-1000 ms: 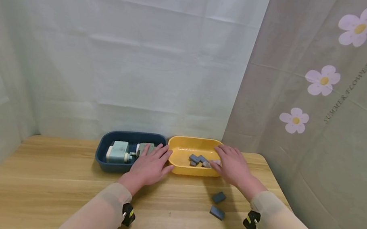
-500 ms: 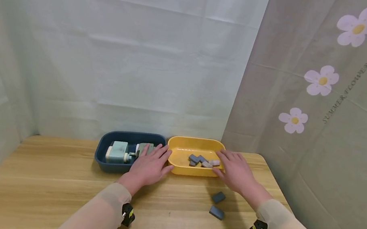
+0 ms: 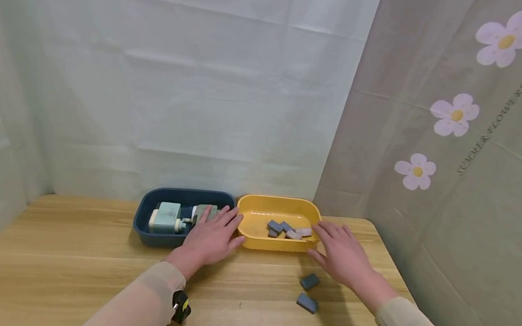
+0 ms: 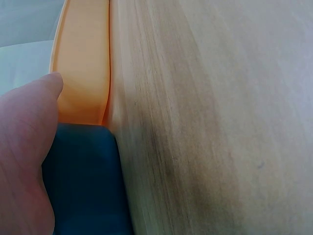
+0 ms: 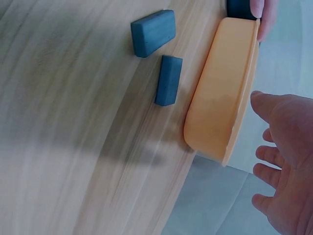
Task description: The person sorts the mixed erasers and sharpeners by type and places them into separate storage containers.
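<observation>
My left hand [image 3: 208, 235] lies with spread fingers over the right part of a dark blue tray [image 3: 158, 240], reaching the left end of a yellow tray [image 3: 252, 214]. In the left wrist view its thumb lies against the yellow tray's upper edge. At the yellow tray's right end, my right hand [image 3: 343, 254] hovers with loose, parted fingers and nothing in them; the right wrist view shows it apart from the rim. Several small grey and pale blocks [image 3: 275, 226] lie inside the yellow tray. A dark green block [image 3: 309, 281] and a blue-grey block [image 3: 307, 303] lie on the table in front.
The blue tray holds a light blue pump bottle [image 3: 166, 217] and a grey-green item [image 3: 206, 214], partly hidden by my left hand. Both trays stand side by side at the back of the wooden table [image 3: 66, 257]. Cloth curtains [image 3: 201, 88] hang behind and at the sides.
My right hand has drawn back to the right, from over the yellow tray's inside to its right end. A pale block it covered now shows in the tray. The left hand stays put.
</observation>
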`<state>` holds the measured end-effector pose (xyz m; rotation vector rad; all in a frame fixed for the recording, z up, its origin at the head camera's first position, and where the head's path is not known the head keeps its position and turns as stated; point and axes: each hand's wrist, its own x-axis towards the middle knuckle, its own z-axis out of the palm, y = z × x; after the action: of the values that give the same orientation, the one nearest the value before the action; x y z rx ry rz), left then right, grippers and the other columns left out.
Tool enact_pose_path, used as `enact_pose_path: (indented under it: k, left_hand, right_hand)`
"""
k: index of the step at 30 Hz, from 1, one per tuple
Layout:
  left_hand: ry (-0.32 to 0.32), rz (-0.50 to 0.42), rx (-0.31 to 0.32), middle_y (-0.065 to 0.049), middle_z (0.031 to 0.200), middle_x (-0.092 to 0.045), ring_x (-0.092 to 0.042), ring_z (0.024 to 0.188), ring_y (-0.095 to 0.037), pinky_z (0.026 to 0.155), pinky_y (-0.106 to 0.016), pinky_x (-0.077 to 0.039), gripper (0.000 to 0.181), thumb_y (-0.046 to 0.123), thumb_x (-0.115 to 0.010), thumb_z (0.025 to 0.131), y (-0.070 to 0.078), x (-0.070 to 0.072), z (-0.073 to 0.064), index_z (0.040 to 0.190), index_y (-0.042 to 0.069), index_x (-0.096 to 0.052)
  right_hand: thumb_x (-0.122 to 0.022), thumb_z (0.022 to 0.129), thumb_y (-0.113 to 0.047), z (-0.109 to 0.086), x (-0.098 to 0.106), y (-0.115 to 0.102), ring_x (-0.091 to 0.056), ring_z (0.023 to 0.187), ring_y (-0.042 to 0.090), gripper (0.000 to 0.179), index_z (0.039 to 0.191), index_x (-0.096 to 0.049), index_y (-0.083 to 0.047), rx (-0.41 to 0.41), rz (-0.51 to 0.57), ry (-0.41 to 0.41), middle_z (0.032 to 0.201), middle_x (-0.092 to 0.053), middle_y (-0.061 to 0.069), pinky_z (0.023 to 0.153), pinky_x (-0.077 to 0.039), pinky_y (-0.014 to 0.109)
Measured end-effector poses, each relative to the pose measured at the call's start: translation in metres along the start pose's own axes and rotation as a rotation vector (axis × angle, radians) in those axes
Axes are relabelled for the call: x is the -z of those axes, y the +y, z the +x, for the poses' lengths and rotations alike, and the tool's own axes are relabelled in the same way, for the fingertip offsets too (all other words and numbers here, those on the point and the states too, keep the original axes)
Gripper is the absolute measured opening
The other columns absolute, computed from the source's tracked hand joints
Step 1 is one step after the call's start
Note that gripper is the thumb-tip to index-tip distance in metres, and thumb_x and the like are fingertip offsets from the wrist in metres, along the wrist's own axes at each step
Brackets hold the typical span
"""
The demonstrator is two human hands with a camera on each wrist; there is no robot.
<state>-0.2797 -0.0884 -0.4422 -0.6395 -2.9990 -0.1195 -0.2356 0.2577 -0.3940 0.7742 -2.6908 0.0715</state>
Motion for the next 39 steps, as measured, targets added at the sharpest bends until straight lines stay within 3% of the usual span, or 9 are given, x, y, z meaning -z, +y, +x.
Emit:
enact_pose_path:
  k: [19, 28, 39]
  left_hand:
    - [0.004, 0.001, 0.001, -0.006, 0.182, -0.027, -0.020, 0.168, -0.031, 0.134, -0.065, -0.007, 0.074, 0.061, -0.046, 0.115, 0.000, -0.001, 0.000, 0.174, 0.017, -0.039]
    - [0.009, -0.009, 0.001, -0.007, 0.181, -0.029, -0.021, 0.168, -0.032, 0.134, -0.066, -0.007, 0.073, 0.060, -0.047, 0.115, 0.001, 0.000, -0.001, 0.173, 0.017, -0.039]
    - [0.006, -0.007, 0.002, -0.007, 0.181, -0.028, -0.022, 0.168, -0.032, 0.134, -0.066, -0.007, 0.073, 0.060, -0.048, 0.115, 0.002, 0.000, -0.001, 0.173, 0.016, -0.040]
  right_hand:
    - [-0.087, 0.098, -0.032, -0.026, -0.002, 0.002, -0.064, 0.134, 0.043, 0.061, 0.144, -0.069, 0.003, -0.018, -0.005, -0.035, 0.144, -0.068, 0.023, 0.119, -0.043, 0.068]
    - [-0.086, 0.099, -0.038, -0.034, -0.009, -0.005, -0.063, 0.136, 0.044, 0.065, 0.146, -0.068, 0.002, -0.065, 0.004, -0.052, 0.145, -0.068, 0.022, 0.120, -0.040, 0.070]
    - [-0.083, 0.099, -0.047, -0.042, -0.016, -0.012, -0.063, 0.135, 0.043, 0.061, 0.135, -0.073, 0.001, -0.095, -0.018, -0.118, 0.145, -0.067, 0.022, 0.117, -0.043, 0.070]
